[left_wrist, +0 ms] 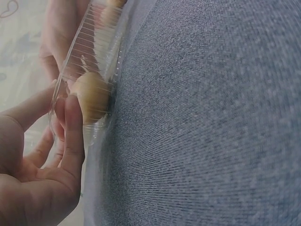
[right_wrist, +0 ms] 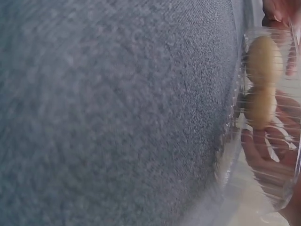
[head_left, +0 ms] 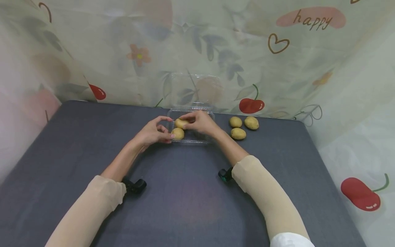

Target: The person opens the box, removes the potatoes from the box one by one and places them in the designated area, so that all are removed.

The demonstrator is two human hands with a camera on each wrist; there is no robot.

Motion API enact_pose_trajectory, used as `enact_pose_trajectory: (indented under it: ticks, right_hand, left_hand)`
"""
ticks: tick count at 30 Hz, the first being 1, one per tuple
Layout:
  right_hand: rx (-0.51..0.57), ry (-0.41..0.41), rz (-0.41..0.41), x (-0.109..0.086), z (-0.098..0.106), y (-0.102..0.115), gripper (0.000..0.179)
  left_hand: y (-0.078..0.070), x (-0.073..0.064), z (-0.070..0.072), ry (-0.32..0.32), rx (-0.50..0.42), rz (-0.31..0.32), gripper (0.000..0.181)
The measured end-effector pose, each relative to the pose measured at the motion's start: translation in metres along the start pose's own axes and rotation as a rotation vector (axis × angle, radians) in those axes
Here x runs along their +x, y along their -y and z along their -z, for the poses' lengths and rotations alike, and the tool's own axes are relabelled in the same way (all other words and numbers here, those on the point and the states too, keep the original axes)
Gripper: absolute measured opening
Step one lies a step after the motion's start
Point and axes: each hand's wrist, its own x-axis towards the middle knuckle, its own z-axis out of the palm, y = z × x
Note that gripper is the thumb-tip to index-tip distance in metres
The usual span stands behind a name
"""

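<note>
Along left rim of clear plastic box (head_left: 195,141), L hand (head_left: 152,133): fingers spread, touching edge. Box prob. light, thin, bendy; best held by rim. Inside, L end: front potato (head_left: 178,134) & rear potato (head_left: 180,123). Both prob. firm, mod. wt, bit slick; grip round middle. R hand (head_left: 202,122) pinches rear one btwn thumb & fingers. Clear lid (head_left: 197,85) raised behind. R of box, apart: 3 loose potatoes (head_left: 238,133) on bench (head_left: 172,192), dk grey cloth-like top. Patterned drape (head_left: 200,41) at back w/ cherries, "happy" lettering top R.
</note>
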Motion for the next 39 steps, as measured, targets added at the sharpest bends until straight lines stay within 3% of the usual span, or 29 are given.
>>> enact_pose_trajectory:
  ticks: [16,30,39]
  right_hand:
    - [0.014,0.021,-0.047,0.002,-0.006,0.000,0.041]
    - [0.002,0.008,-0.011,0.000,-0.008,0.003,0.039]
    - [0.095,0.009,-0.003,-0.008,0.000,0.007,0.039]
  left_hand:
    - [-0.002,0.000,-0.001,0.002,-0.011,0.005,0.068]
    - [-0.001,-0.002,0.000,0.005,-0.005,0.008,0.068]
    - [-0.002,-0.001,0.000,0.010,0.015,0.010,0.067]
